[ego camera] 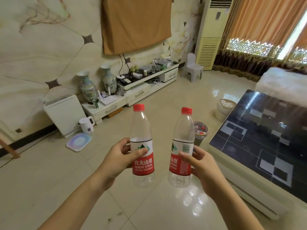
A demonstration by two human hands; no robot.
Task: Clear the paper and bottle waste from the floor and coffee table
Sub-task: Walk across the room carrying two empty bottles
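Holding one empty water bottle in each hand, I have both upright: my left hand [122,156] wraps the left bottle [142,146], my right hand [199,165] the right bottle [182,150]. Beyond them at one o'clock stands the small waste bin [200,132], nearer my right hand, just beside the coffee table [249,146].

Two upright, empty, red-capped bottles [141,138] [182,146]

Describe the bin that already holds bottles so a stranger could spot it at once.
Find the dark glossy coffee table on the right. Off its near left corner stands the small grey bin, red bottle caps showing inside. The white bucket farther back is pale and holds something white instead.
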